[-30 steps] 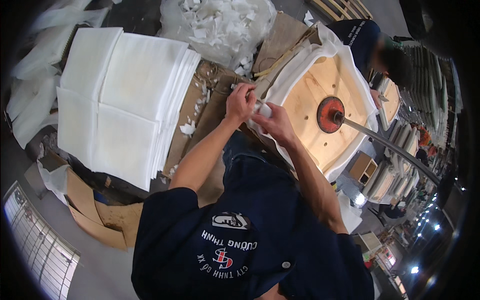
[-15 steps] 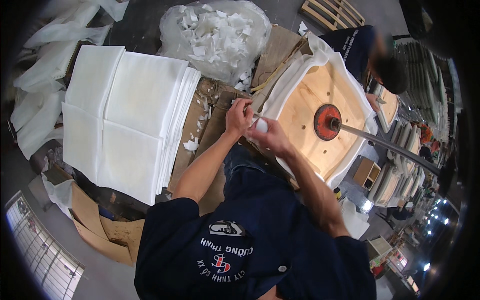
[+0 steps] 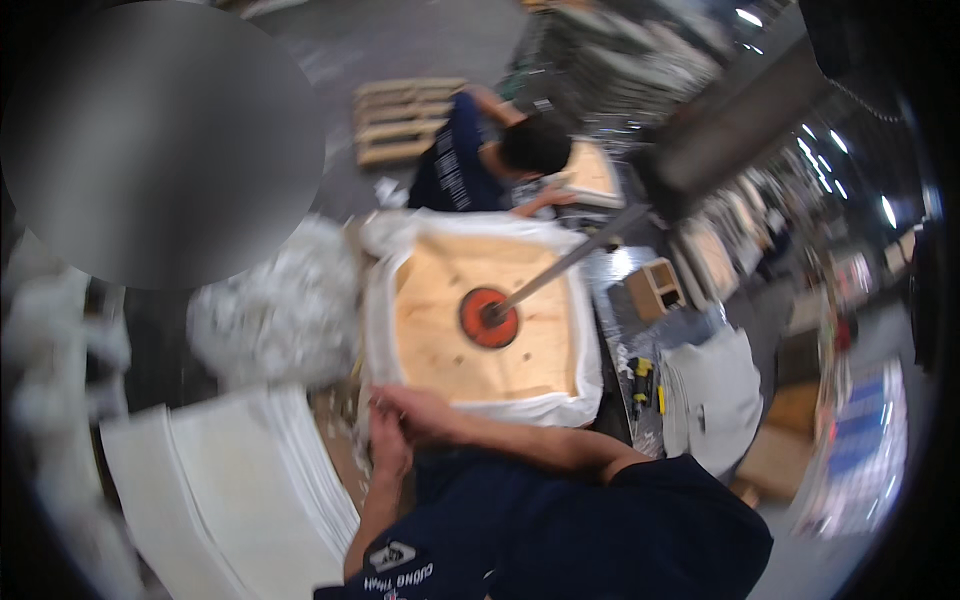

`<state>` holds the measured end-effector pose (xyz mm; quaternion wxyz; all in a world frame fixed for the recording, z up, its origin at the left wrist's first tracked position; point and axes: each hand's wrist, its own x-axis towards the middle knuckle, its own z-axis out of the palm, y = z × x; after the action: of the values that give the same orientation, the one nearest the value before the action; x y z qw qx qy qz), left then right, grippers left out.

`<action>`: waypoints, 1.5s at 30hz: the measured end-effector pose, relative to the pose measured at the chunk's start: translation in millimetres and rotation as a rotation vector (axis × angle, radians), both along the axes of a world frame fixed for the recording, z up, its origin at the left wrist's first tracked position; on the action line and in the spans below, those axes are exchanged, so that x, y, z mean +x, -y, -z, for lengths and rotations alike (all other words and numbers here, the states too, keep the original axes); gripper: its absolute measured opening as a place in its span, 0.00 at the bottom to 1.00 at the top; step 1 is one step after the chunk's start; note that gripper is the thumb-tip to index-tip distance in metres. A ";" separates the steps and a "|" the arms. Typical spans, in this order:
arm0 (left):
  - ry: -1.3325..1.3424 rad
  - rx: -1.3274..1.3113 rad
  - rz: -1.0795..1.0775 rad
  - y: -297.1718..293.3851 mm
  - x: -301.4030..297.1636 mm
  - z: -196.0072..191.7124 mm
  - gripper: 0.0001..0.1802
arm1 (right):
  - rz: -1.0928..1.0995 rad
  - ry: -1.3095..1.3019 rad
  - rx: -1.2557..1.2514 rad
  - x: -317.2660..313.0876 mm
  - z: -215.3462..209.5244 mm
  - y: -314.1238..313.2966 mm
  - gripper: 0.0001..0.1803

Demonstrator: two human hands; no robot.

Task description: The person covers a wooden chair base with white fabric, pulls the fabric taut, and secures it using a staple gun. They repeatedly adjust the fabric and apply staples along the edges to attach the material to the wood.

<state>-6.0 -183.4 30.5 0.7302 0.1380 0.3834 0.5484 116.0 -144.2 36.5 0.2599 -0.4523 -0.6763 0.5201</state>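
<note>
My left hand (image 3: pixel 389 441) and my right hand (image 3: pixel 414 410) are close together at the near left corner of a square wooden panel (image 3: pixel 430 345), its rim wrapped in white padding (image 3: pixel 378 330). Motion blur softens both. The fingers of each look curled and closed, but what they grip cannot be made out. A red disc (image 3: pixel 490 318) on the end of a metal rod (image 3: pixel 575 255) rests on the middle of the panel.
Stacked white sheets (image 3: pixel 230 490) lie at the near left, beyond them a clear bag (image 3: pixel 270 310) of white scraps. Across the panel a co-worker (image 3: pixel 455 160) bends over another panel (image 3: pixel 590 175). A yellow-black tool (image 3: pixel 641 385) and an open wooden box (image 3: pixel 652 290) lie to the right.
The view has swung to the right, bringing in more of the right side. My hands remain together by the panel's edge. The white piece seen earlier in my right hand can no longer be made out.
</note>
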 end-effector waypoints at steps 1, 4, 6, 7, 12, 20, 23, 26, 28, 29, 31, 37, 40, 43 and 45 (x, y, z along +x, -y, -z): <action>-0.029 0.021 -0.001 -9.2 5.3 1.0 0.23 | 0.033 -0.103 -0.050 2.0 8.6 2.0 0.36; -0.092 0.143 0.083 -43.7 -26.8 7.7 0.22 | -0.122 0.367 0.260 -0.1 -57.0 -12.4 0.47; -0.332 0.059 0.160 -81.2 -53.3 -6.5 0.24 | -0.052 0.300 0.378 12.2 -70.0 -11.7 0.48; -0.447 0.014 0.189 -101.9 -65.8 -10.4 0.25 | 0.026 0.246 0.406 17.8 -55.6 -10.9 0.49; -1.535 0.586 -0.224 -231.6 -142.4 6.9 0.35 | 0.111 0.180 0.081 70.7 -49.6 6.0 0.43; -0.991 0.753 0.010 -154.2 -14.0 12.4 0.23 | 0.211 0.295 -0.124 132.4 7.7 113.6 0.27; -0.961 0.811 0.280 -72.8 74.8 1.1 0.19 | 0.161 0.178 -0.152 156.8 8.3 134.9 0.24; -1.023 0.912 0.498 -22.7 139.9 -10.4 0.15 | 0.366 0.292 -0.064 190.8 -6.7 163.9 0.23; -1.089 1.036 0.578 -3.0 171.3 -11.9 0.15 | 0.485 0.248 -0.123 221.1 -10.3 186.4 0.24; -1.115 1.042 0.617 5.2 184.3 -10.1 0.15 | 0.542 0.211 -0.157 234.3 -5.7 203.5 0.24; -1.191 1.058 0.688 17.6 212.3 -6.7 0.14 | 0.647 0.134 -0.223 263.5 2.4 236.1 0.24; -1.562 1.288 0.756 48.0 296.0 3.5 0.16 | 0.807 0.044 -0.384 324.9 15.8 311.5 0.25; -1.684 1.396 0.876 54.3 318.5 12.2 0.18 | 0.853 0.034 -0.387 347.2 22.5 327.3 0.25; -1.713 1.323 0.886 52.8 334.3 31.4 0.17 | 0.917 -0.044 -0.306 363.2 38.6 328.3 0.25; -1.709 1.314 0.975 48.8 342.7 33.3 0.16 | 0.968 -0.098 -0.334 371.8 41.3 327.7 0.25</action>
<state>336.8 -232.1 -2.8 0.1579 0.9406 0.2986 0.0338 487.8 -472.0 -4.8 0.4266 -0.7239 -0.2844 0.4617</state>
